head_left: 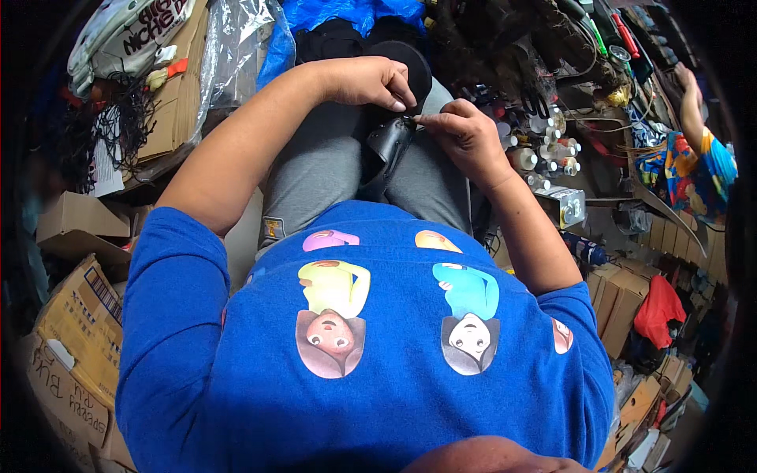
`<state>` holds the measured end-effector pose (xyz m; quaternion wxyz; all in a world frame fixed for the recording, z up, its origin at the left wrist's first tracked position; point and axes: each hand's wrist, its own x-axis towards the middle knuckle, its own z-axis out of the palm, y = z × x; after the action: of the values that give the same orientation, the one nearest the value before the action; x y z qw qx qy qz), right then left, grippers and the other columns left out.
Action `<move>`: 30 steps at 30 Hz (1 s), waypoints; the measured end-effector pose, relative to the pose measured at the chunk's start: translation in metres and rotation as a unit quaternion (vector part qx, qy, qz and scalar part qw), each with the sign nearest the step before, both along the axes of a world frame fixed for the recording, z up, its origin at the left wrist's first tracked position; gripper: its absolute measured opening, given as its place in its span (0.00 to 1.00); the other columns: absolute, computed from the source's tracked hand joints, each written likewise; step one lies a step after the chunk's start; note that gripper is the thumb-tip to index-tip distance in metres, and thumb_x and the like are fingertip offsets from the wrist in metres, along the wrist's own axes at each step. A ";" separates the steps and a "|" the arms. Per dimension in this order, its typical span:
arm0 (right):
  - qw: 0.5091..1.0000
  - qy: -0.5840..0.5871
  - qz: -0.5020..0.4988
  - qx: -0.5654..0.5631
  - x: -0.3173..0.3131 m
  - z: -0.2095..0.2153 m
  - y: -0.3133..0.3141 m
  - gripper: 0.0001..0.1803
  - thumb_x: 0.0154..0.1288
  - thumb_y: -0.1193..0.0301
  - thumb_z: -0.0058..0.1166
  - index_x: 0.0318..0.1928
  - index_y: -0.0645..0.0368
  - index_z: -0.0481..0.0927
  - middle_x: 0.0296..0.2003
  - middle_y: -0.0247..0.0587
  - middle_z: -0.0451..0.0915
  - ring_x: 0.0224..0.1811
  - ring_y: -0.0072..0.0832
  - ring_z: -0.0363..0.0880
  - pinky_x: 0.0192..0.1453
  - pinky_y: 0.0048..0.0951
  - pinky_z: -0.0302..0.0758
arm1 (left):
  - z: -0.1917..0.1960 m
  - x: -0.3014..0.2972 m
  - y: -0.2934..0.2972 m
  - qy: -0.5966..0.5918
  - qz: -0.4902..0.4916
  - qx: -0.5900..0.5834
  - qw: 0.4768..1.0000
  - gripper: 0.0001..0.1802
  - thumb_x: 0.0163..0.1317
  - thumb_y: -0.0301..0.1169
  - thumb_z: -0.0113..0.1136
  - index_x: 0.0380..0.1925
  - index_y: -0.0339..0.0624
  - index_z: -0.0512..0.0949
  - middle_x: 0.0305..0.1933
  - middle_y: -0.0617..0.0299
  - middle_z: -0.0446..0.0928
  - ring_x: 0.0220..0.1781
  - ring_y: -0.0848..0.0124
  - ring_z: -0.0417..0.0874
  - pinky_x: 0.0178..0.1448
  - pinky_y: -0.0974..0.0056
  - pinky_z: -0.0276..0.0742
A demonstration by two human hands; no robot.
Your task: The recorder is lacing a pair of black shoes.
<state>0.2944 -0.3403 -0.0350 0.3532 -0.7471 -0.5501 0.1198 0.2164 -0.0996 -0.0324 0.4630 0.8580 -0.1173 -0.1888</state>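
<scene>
The curved black leather piece [388, 143] lies above the grey trousers [315, 169], between the thighs, below both hands' fingertips; the right hand [467, 135] pinches its upper edge, while the left hand [377, 82] curls narrowly just above, its hold impossible to tell

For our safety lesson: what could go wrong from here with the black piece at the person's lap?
With no clamp visible, the black piece could slip between the legs. The left hand and right hand work close together, so fingers might bump. Bottles look close to the right forearm and might topple.
</scene>
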 end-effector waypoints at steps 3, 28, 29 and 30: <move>0.998 -0.057 0.014 -0.018 -0.006 0.009 0.002 0.16 0.53 0.78 0.61 0.41 0.45 0.88 0.29 0.42 0.77 0.31 0.40 0.79 0.36 0.38 0.77 | 0.006 -0.001 0.002 0.006 -0.014 0.032 0.999 0.17 0.59 0.31 0.64 0.49 0.43 0.84 0.39 0.60 0.75 0.45 0.68 0.76 0.54 0.66 0.71; 0.938 0.314 -0.106 -0.101 0.007 0.010 0.029 0.14 0.66 0.63 0.58 0.39 0.63 0.83 0.29 0.39 0.81 0.31 0.30 0.80 0.38 0.33 0.76 | -0.006 -0.040 -0.011 -0.326 0.245 0.138 0.902 0.27 0.49 0.26 0.71 0.52 0.46 0.74 0.45 0.54 0.79 0.48 0.55 0.82 0.52 0.58 0.77; 0.912 0.368 -0.128 -0.127 0.014 0.012 0.020 0.14 0.70 0.64 0.57 0.43 0.65 0.82 0.36 0.28 0.80 0.40 0.18 0.75 0.48 0.26 0.72 | -0.010 -0.047 -0.009 -0.254 0.216 0.100 0.937 0.24 0.52 0.27 0.70 0.51 0.44 0.75 0.44 0.52 0.80 0.47 0.55 0.82 0.52 0.58 0.77; 0.946 0.277 -0.102 -0.136 0.017 0.010 0.015 0.13 0.65 0.66 0.61 0.44 0.62 0.82 0.40 0.33 0.78 0.44 0.21 0.75 0.51 0.25 0.71 | -0.012 -0.055 -0.005 -0.173 0.197 0.114 0.958 0.23 0.53 0.28 0.69 0.51 0.43 0.75 0.43 0.51 0.80 0.47 0.55 0.82 0.52 0.58 0.77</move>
<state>0.3117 -0.3250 -0.0247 0.3972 -0.7777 -0.3294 0.3590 0.1609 -0.1045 -0.0440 0.3623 0.9310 -0.0019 0.0453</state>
